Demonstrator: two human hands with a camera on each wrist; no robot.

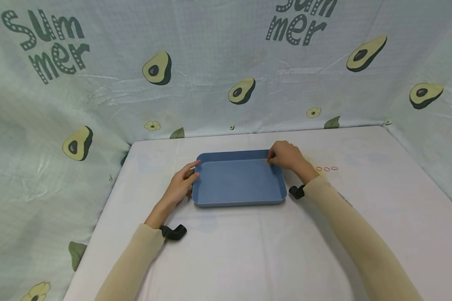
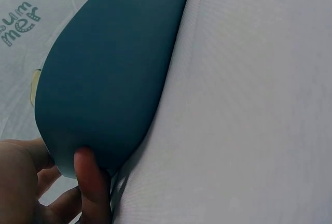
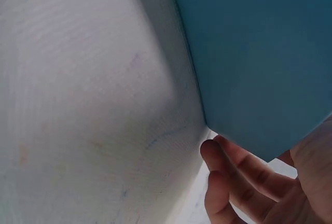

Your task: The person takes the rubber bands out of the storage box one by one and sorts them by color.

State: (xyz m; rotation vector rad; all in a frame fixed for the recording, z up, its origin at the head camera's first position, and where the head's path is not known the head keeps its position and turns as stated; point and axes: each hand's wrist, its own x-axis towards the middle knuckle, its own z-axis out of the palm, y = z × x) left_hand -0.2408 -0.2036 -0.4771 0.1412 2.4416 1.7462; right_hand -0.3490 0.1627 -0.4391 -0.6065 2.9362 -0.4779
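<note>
A shallow blue rectangular tray (image 1: 241, 182) lies on the white-covered table with nothing inside it. At its left side my left hand (image 1: 181, 182) holds the edge, index finger and thumb reaching the rim. In the left wrist view, one fingertip (image 2: 85, 159) presses the tray's outer wall (image 2: 109, 79). My right hand (image 1: 286, 156) grips the far right corner, its bent fingers over the rim. The right wrist view has the tray's outer wall (image 3: 259, 63) above the curled fingers (image 3: 244, 177); the inner side of that grip is hidden there.
Several small red rings (image 1: 327, 169) lie on the table to the right of the tray, beside the right wrist. A cloth printed with avocados (image 1: 242, 91) hangs behind and along the sides of the table (image 1: 226, 251). Black wrist cameras (image 1: 174, 232) sit on both wrists.
</note>
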